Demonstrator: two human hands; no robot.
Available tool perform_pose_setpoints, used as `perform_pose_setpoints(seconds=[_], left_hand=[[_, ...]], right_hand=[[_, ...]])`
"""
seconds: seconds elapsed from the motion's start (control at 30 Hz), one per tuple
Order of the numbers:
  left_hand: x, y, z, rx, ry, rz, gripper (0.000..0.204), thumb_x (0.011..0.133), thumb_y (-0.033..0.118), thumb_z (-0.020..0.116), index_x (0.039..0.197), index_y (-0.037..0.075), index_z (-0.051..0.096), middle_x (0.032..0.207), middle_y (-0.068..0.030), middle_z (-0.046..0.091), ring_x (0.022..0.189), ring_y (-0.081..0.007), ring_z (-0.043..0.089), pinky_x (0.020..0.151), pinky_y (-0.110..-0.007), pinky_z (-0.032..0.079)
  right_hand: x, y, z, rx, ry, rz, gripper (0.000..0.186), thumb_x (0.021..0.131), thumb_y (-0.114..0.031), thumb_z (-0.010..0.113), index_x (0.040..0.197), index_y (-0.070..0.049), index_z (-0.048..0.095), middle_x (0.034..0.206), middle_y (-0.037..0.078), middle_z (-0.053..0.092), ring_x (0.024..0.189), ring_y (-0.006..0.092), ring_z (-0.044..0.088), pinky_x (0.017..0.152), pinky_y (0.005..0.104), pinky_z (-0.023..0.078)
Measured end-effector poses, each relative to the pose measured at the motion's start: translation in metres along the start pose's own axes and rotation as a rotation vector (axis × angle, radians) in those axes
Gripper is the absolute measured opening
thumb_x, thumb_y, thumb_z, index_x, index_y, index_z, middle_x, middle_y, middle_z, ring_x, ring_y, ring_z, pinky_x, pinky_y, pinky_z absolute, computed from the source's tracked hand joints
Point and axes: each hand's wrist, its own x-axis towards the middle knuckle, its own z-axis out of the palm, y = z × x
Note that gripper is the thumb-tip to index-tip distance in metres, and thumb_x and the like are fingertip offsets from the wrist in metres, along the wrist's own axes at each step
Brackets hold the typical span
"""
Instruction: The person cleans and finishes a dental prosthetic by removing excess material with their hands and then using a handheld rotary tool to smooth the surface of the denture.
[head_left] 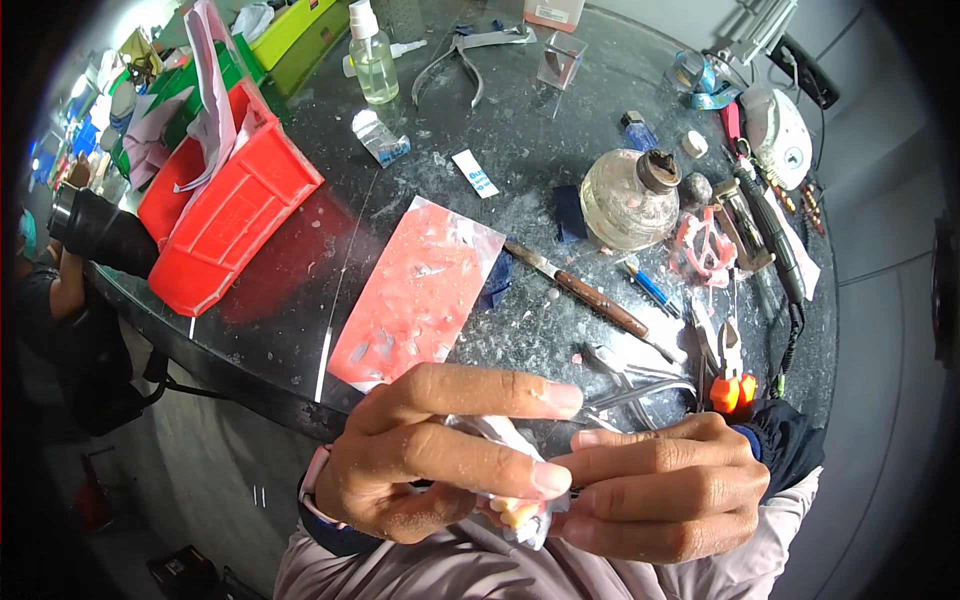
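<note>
Close to my body, my left hand [425, 455] is wrapped round a small dental model [518, 514]. Its yellowish teeth and a bit of pink show under the fingers, with whitish material around them; the fingers cover most of it. From the right, my right hand [665, 488] meets it with bent fingers pressed together. Something small and dark shows at those fingertips, too little of it to name. Beyond the hands lies a sheet of red wax [415, 290] with scraps on it. A wax knife [590, 298] with a brown handle rests to its right.
At left stands a red bin [235, 215] with papers. A glass spirit lamp [625, 205] and a spray bottle [373, 65] stand farther back. Orange-handled pliers [733, 375] and metal tools [635, 378] lie just beyond my right hand. Another person [65, 285] is at far left.
</note>
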Motion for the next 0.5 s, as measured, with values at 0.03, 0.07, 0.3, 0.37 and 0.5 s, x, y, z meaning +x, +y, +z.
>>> perform_pose_setpoints(seconds=[0.03,0.07,0.3,0.37,0.5], left_hand=[[0.001,0.000,0.000,0.026,-0.005,0.020,0.025,0.078,-0.009,0.053,0.099,-0.001,0.063,0.119,-0.0236,0.049,0.091,-0.0197,0.062,0.069,-0.026,0.053],[0.002,0.000,0.002,0.055,-0.010,0.039,0.026,0.078,-0.010,0.054,0.099,0.000,0.063,0.120,-0.0232,0.048,0.091,-0.0188,0.062,0.068,-0.025,0.053],[0.008,0.008,0.002,0.187,-0.063,-0.006,0.029,0.078,-0.008,0.059,0.103,0.005,0.064,0.119,-0.0186,0.046,0.085,-0.0125,0.060,0.062,-0.017,0.051],[0.007,0.009,0.003,0.187,-0.067,-0.036,0.030,0.077,-0.007,0.060,0.104,0.006,0.064,0.118,-0.0176,0.047,0.084,-0.0115,0.059,0.062,-0.016,0.050],[0.007,0.010,0.006,0.209,-0.036,-0.044,0.033,0.076,-0.007,0.061,0.105,0.007,0.064,0.117,-0.0164,0.048,0.082,-0.0103,0.058,0.060,-0.016,0.049]], right_hand=[[0.000,0.000,0.000,-0.002,0.001,-0.013,0.020,0.060,0.014,0.068,0.077,0.002,0.068,0.080,0.013,0.060,0.068,0.0263,0.066,0.065,0.0335,0.059],[0.000,0.001,0.000,-0.002,0.003,-0.028,0.020,0.061,0.014,0.068,0.077,0.003,0.068,0.080,0.013,0.061,0.069,0.0265,0.066,0.065,0.0341,0.059],[0.001,0.002,-0.007,0.008,-0.079,-0.034,0.017,0.064,0.013,0.064,0.078,0.003,0.067,0.079,0.015,0.062,0.069,0.0277,0.066,0.067,0.0356,0.058],[0.000,0.002,-0.006,0.011,-0.071,-0.028,0.017,0.064,0.012,0.065,0.077,0.003,0.067,0.078,0.015,0.062,0.068,0.0276,0.066,0.066,0.0355,0.059],[0.001,0.001,-0.008,0.036,-0.096,-0.014,0.017,0.064,0.012,0.065,0.078,0.003,0.067,0.076,0.015,0.062,0.067,0.0271,0.066,0.063,0.0344,0.059]])
